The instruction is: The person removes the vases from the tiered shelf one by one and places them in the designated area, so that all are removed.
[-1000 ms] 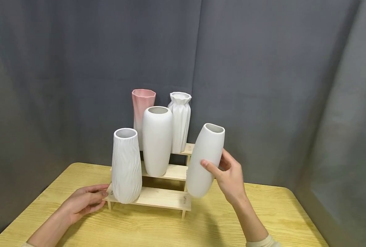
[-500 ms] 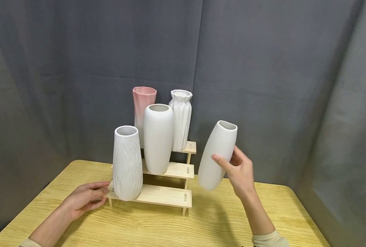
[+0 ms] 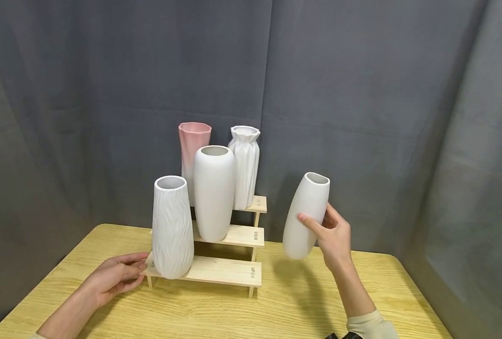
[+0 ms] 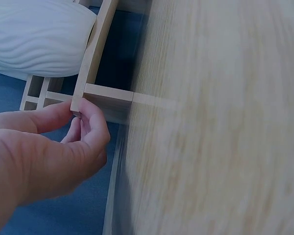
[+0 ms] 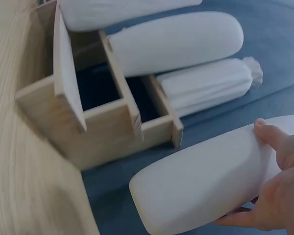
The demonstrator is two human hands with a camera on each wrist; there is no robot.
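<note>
My right hand [image 3: 335,238] grips a smooth white vase [image 3: 307,212] round its side, thumb in front, holding it tilted above the table to the right of a stepped wooden stand [image 3: 225,271]. My left hand [image 4: 54,152] pinches the left end of the stand's lowest shelf between thumb and fingers. Close by it, a white vase with wavy ridges [image 3: 172,230] stands on that shelf. A smooth white vase [image 3: 214,195] is on the middle shelf. Up on the top shelf are a pink-and-white vase [image 3: 193,141] and a white pleated vase [image 3: 245,169].
The stand sits on a light wooden table [image 3: 217,315] with rounded far corners. Behind the table hangs a dark grey curtain [image 3: 339,94], which also closes in both sides. A dark object [image 3: 348,335] shows at the right wrist.
The right hand has carried the smooth white vase rightward, away from the stand's right end. My left hand stays at the lowest shelf, and the other vases keep their places.
</note>
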